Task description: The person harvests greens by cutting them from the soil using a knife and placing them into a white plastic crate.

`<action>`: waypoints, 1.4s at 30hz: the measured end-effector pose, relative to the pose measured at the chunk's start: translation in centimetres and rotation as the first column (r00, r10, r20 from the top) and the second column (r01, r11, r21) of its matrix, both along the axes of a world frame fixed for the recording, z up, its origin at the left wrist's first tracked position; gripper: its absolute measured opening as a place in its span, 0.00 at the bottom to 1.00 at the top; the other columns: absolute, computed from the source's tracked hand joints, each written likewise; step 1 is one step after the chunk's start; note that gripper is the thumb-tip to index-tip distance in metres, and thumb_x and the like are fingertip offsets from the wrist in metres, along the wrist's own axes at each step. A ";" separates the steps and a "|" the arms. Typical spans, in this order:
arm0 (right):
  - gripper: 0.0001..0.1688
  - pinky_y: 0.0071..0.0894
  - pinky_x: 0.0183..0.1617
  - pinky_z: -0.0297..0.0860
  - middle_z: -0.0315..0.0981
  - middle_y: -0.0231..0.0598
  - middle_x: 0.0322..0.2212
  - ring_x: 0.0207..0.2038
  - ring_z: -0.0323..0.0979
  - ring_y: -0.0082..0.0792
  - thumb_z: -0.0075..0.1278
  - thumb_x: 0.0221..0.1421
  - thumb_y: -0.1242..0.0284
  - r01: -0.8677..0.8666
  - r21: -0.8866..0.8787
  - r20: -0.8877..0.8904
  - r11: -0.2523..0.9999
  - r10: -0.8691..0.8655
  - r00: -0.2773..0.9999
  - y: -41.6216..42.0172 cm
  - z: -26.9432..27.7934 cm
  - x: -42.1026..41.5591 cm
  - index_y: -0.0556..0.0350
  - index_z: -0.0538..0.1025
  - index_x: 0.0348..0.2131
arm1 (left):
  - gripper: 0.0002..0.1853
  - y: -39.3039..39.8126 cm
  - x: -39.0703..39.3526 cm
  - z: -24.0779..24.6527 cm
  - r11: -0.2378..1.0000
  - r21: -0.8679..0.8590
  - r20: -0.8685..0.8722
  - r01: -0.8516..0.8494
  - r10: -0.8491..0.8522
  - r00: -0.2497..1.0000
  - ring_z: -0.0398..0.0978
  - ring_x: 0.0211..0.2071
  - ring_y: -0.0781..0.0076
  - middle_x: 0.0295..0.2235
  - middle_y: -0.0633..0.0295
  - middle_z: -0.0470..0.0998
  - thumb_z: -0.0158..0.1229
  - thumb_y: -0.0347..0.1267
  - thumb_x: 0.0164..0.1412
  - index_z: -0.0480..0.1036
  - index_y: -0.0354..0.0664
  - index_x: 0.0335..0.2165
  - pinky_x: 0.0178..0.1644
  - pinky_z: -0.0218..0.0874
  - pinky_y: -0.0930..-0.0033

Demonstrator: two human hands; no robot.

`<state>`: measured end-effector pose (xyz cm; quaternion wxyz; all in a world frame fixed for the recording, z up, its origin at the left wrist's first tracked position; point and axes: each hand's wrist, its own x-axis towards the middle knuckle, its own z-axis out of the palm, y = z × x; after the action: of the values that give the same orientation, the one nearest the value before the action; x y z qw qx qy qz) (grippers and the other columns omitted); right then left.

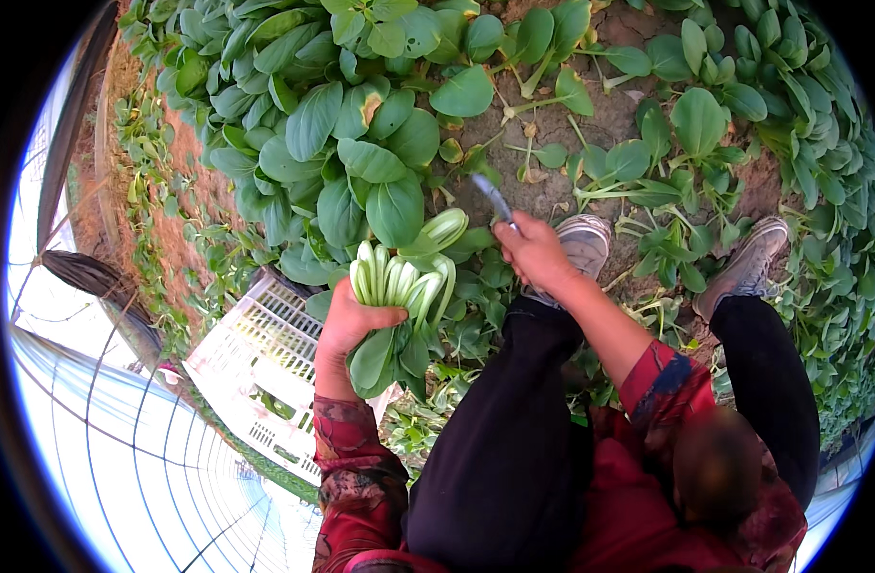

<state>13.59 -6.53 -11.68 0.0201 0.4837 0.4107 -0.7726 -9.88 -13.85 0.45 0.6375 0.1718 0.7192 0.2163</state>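
My left hand [362,315] grips a bunch of leafy greens [402,279], bok choy by the look of it, with pale green stems up and leaves hanging below the fist. One more head of bok choy [445,228] lies against the top of the bunch; whether the fingers hold it, I cannot tell. To the right, my right hand [532,252] is closed around the handle of a knife [493,195]. Its blade, slightly blurred, points up and left over bare soil, apart from the plants. The handle is mostly hidden by the fingers.
A white slatted plastic crate [265,358] stands left of my left forearm. Dense bok choy plants [323,136] grow at the upper left and along the right edge. Cut or loose leaves lie on the soil [509,157]. Both my shoes [742,265] stand among low plants.
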 end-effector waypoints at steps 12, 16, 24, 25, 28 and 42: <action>0.25 0.14 0.12 0.56 0.65 0.26 0.21 0.13 0.56 0.12 0.57 0.48 0.75 0.618 -0.186 -0.324 0.764 -0.641 0.696 3.9 11.4 4.7 0.61 0.67 0.46 | 0.52 2.0 7.4 5.5 0.939 0.338 0.256 -0.065 -0.025 0.966 0.67 0.47 0.73 0.45 0.65 0.67 0.63 0.15 0.28 0.54 0.39 0.58 0.52 0.58 0.70; 0.25 0.13 0.11 0.53 0.64 0.26 0.20 0.12 0.55 0.12 0.58 0.48 0.76 0.637 -0.019 -0.408 0.770 -0.588 0.698 5.8 16.0 7.9 0.63 0.68 0.46 | 0.55 -0.1 6.6 10.2 0.742 0.548 0.461 -0.386 0.116 0.880 0.69 0.45 0.59 0.44 0.56 0.68 0.65 0.17 0.24 0.50 0.36 0.56 0.52 0.61 0.57; 0.26 0.16 0.12 0.54 0.65 0.26 0.15 0.10 0.57 0.14 0.63 0.40 0.64 0.223 0.476 -0.384 0.851 -0.026 0.923 5.3 30.9 5.8 0.62 0.72 0.37 | 0.36 -6.9 3.8 21.1 0.541 0.562 0.583 -0.626 0.277 0.764 0.71 0.44 0.54 0.45 0.48 0.69 0.56 0.30 0.48 0.52 0.40 0.56 0.46 0.67 0.54; 0.26 0.17 0.12 0.54 0.65 0.26 0.15 0.11 0.58 0.14 0.63 0.40 0.64 0.171 0.529 -0.357 0.831 0.035 0.934 4.6 32.0 5.3 0.62 0.72 0.37 | 0.41 -7.0 5.6 21.7 0.488 0.611 0.590 -0.623 0.243 0.770 0.71 0.45 0.52 0.46 0.47 0.68 0.58 0.26 0.42 0.51 0.38 0.56 0.47 0.67 0.53; 0.20 0.15 0.13 0.54 0.67 0.27 0.15 0.11 0.59 0.13 0.62 0.40 0.67 0.121 0.618 -0.337 0.777 0.122 0.933 1.6 36.4 3.4 0.60 0.74 0.33 | 0.48 -7.1 9.6 24.4 0.405 0.682 0.584 -0.609 0.200 0.787 0.69 0.48 0.51 0.47 0.47 0.68 0.60 0.20 0.33 0.50 0.34 0.57 0.49 0.65 0.52; 0.19 0.15 0.12 0.56 0.66 0.28 0.12 0.11 0.61 0.15 0.62 0.42 0.66 0.021 0.511 -0.418 0.859 0.227 0.879 -5.9 38.7 -2.5 0.61 0.74 0.30 | 0.28 -15.3 10.8 19.5 0.317 0.509 0.820 -0.800 0.103 0.563 0.72 0.43 0.58 0.45 0.49 0.71 0.49 0.35 0.54 0.60 0.34 0.52 0.50 0.64 0.58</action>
<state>11.11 -12.43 27.05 -0.1624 0.2496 0.6154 -0.7298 0.88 -29.16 19.97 0.5669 0.1440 0.2481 0.7723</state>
